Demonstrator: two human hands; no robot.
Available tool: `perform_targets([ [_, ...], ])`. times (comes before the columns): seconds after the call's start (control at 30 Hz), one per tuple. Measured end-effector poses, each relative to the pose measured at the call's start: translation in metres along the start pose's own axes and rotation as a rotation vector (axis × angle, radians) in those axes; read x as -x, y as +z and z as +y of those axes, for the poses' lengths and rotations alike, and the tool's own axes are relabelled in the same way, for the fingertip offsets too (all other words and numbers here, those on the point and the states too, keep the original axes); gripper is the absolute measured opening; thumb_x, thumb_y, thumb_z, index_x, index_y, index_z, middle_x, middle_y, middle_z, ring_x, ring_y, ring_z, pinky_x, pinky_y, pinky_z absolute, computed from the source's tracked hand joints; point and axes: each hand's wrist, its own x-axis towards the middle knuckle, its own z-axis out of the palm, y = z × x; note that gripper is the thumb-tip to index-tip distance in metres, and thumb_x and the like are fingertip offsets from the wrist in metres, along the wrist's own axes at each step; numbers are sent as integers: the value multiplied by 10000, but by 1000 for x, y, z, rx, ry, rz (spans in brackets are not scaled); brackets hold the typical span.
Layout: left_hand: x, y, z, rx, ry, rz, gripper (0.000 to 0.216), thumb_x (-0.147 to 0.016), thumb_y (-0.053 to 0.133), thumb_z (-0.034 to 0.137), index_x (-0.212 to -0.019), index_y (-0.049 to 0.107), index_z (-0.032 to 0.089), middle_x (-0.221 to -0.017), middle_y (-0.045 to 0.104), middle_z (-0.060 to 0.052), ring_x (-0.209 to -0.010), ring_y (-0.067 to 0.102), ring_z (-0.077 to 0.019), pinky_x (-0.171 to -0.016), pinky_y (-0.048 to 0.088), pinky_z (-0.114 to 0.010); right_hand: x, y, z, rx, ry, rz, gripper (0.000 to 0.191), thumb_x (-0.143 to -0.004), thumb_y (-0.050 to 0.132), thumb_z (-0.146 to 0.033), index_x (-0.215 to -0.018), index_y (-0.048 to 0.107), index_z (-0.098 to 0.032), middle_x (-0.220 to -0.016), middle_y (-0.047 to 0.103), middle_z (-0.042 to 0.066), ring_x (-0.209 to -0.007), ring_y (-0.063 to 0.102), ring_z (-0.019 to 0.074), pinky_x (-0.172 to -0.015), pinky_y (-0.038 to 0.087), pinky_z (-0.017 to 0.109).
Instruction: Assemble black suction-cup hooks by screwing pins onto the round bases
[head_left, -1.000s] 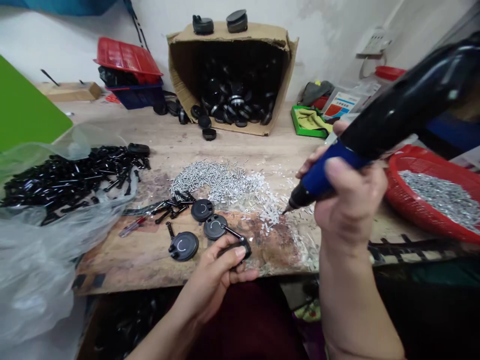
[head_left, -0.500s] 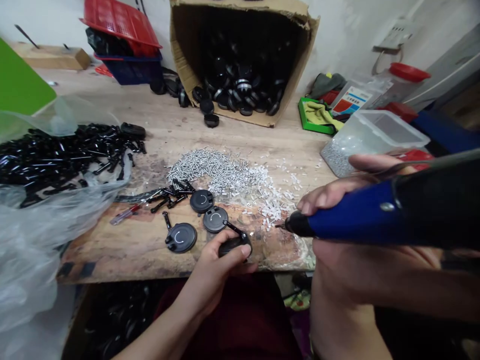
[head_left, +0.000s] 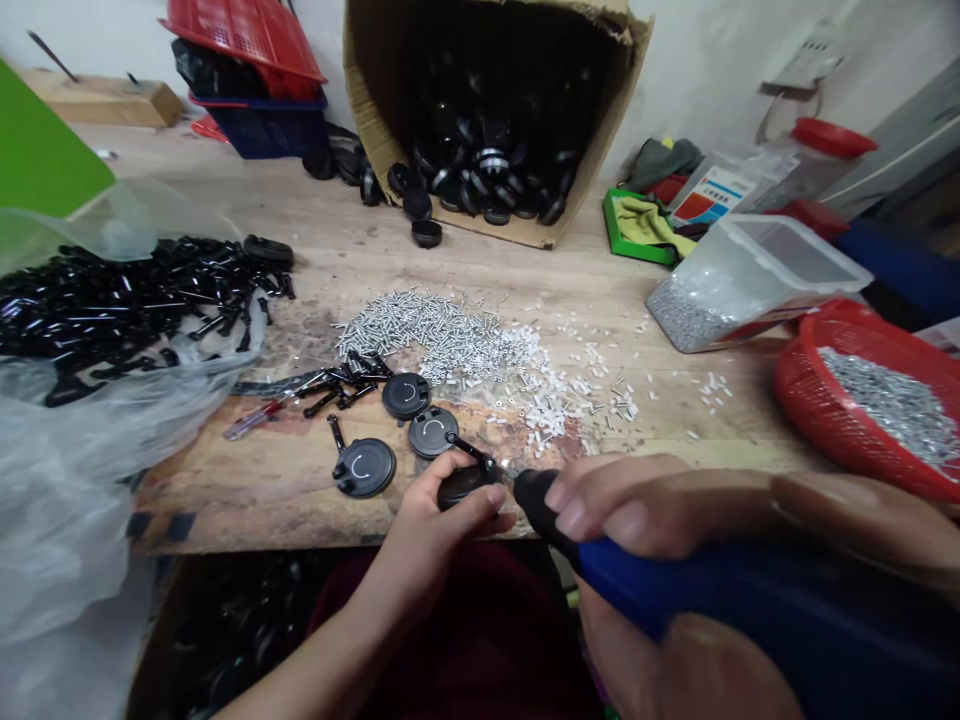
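My left hand is closed on a round black disc part at the table's front edge. A small black lever arm sticks out from the disc's upper side. My right hand is wrapped round a blue and black electric screwdriver. Its tip points left and meets the part near the lever's lower end; whether it sits in a screw is too small to tell. Just beyond my left hand lie more black discs with white curved arrows, one close by and another with a lever fitted.
Small metal pins and white plastic sleeves are heaped mid-table. A bag of black levers lies left, beside a red-handled screwdriver. Behind stands a cardboard box of black discs. A red basket and clear tub stand right.
My right hand has brought the electric screwdriver left and down, onto the part in my left hand. The red basket at right has come into full view. My left hand keeps its hold.
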Motion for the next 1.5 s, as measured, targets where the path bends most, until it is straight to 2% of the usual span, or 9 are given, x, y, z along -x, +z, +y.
perform_targets([
  [0.07, 0, 1, -1, 2, 16, 27, 412, -586, 809, 328, -862, 545, 176, -648, 593, 41, -503, 521, -70, -564, 497, -207, 2, 2, 5, -30, -29, 22, 157, -774, 671, -243, -921, 637, -286, -684, 661, -9, -586, 657, 185, -638, 599, 367],
  [0.17, 0, 1, -2, -13, 45, 51, 403, -573, 817, 332, -837, 556, 175, -614, 568, 54, -466, 471, -49, -544, 489, -192, 11, 10, 14, -58, -75, 180, 329, -790, 651, -246, -1102, 574, -319, -699, 642, -14, -612, 655, 189, -687, 588, 404],
  [0.37, -1, -2, -1, -60, 80, 6, 388, -585, 814, 328, -835, 562, 170, -648, 602, 43, -552, 534, -79, -548, 466, -177, 19, 27, 11, -117, 4, 383, 302, -806, 640, -219, -1090, 564, -287, -689, 606, -24, -629, 635, 178, -774, 562, 433],
  [0.5, -1, -2, -2, -135, 191, 52, 334, -604, 797, 301, -808, 569, 166, -645, 635, 38, -567, 564, -90, -578, 461, -183, 17, 22, 10, -115, -16, 299, 188, -790, 625, -142, -944, 592, -244, -673, 620, -15, -596, 637, 182, -733, 573, 429],
  [0.7, 1, 2, -2, -188, 189, 81, 263, -656, 751, 257, -807, 555, 169, -631, 650, 38, -589, 590, -104, -594, 463, -195, 15, 13, 27, -116, -167, 170, 258, -772, 628, -162, -1006, 568, -253, -657, 634, -1, -573, 635, 202, -641, 583, 446],
  [0.9, 0, 1, -5, -141, 169, 29, 282, -691, 730, 270, -831, 501, 183, -649, 632, 59, -601, 586, -83, -581, 428, -166, 11, 21, 23, -191, -83, 280, 223, -720, 687, -171, -890, 560, -239, -625, 590, -23, -512, 604, 168, -583, 573, 404],
  [1.1, -3, 2, -6, -169, 175, 53, 295, -657, 738, 252, -772, 476, 180, -599, 613, 61, -558, 556, -88, -562, 417, -183, 11, 19, 29, -232, -160, 180, 215, -709, 686, -159, -889, 577, -202, -625, 604, -11, -507, 610, 176, -505, 554, 395],
  [1.3, -4, 3, -6, -208, 178, 120, 310, -615, 751, 234, -757, 481, 181, -588, 556, 72, -556, 534, -91, -554, 430, -188, 12, 31, 31, -238, -73, 345, 174, -725, 673, -185, -845, 551, -218, -609, 543, -41, -487, 561, 144, -491, 523, 369],
  [1.5, -5, 4, -8, -177, 118, 140, 316, -608, 773, 264, -765, 514, 172, -628, 553, 64, -582, 509, -79, -569, 460, -179, 14, 19, 44, -174, -85, 297, 328, -776, 635, -312, -1080, 520, -270, -623, 546, -33, -509, 571, 157, -530, 522, 368],
])
